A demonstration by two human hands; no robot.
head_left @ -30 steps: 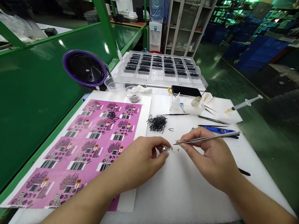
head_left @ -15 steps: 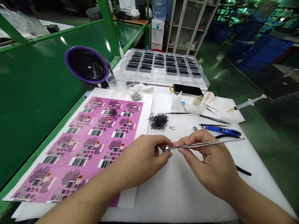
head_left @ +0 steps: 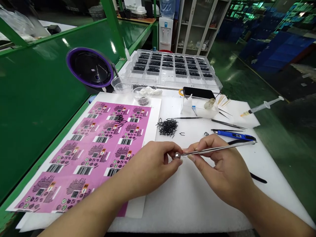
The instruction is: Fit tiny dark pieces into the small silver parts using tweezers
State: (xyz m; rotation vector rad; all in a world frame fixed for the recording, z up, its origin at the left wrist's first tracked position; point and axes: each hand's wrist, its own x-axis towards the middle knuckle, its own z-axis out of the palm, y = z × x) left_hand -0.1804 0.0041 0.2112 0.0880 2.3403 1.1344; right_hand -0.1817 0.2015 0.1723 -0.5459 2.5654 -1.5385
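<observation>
On the desk [head_left: 190, 210], a clear divided tray [head_left: 167, 76] holds black pieces. The left hand [head_left: 150, 164] and right hand [head_left: 219, 168] pinch narrowly. A clear cup [head_left: 135, 94] contains dark bits. The right grips tweezers [head_left: 223, 148], tips just beside the shiny ball [head_left: 177, 155] in the left's fingertips.

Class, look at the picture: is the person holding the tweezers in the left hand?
No, the tweezers are in the right hand, while the left hand holds a shiny metal piece.

Green partition panel [head_left: 37, 89] (catching light glints), white water dispenser [head_left: 165, 35] beside grey shelved cabinet [head_left: 192, 23], green floor [head_left: 222, 69]
</observation>
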